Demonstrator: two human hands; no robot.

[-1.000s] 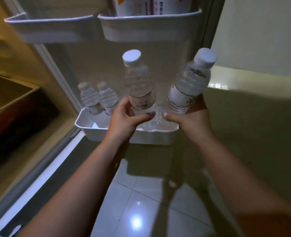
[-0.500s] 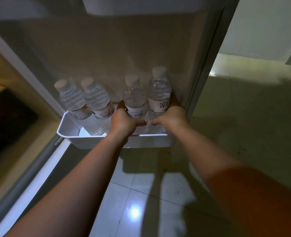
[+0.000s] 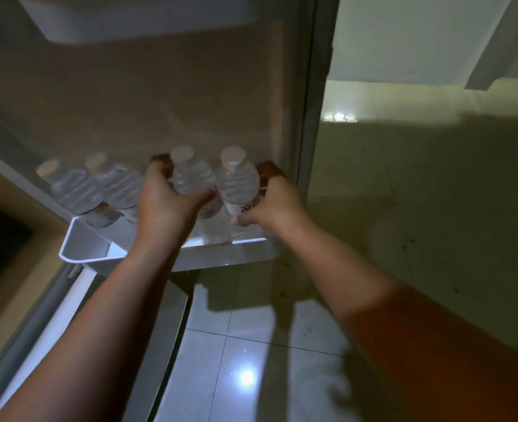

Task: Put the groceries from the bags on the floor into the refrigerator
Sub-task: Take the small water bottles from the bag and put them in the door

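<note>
At the centre of the frame, the left hand (image 3: 166, 202) wraps around one water bottle (image 3: 192, 178), fingers curled behind it and thumb across its front. Just right of it, the right hand (image 3: 277, 202) closes on a second bottle (image 3: 238, 181), thumb low at the label. Both bottles stand in the bottom door shelf (image 3: 84, 248), touching each other, with two more bottles (image 3: 75, 190) leaning at the shelf's left end. The frame is dim and blurred, so it is hard to tell whether the held bottles' bases are fully seated. If the hands let go early, a bottle could tip against its neighbour or over the low front rim. The leaning pair may also slide when the door swings. No bags show here.
</note>
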